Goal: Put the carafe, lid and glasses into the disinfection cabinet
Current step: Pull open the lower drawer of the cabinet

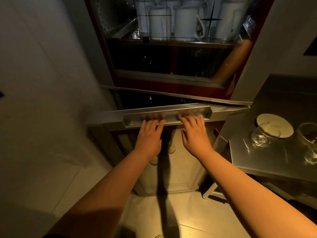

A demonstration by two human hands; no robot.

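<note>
Disinfection cabinet [118,54], white mugs [185,24] inside

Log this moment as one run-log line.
left hand: on door handle | right hand: on handle | lower door: ajar | glasses: on counter

White mugs [186,23] — steel-grey cabinet [171,115], dark red door frame [109,54] — cream lid [274,127].
</note>
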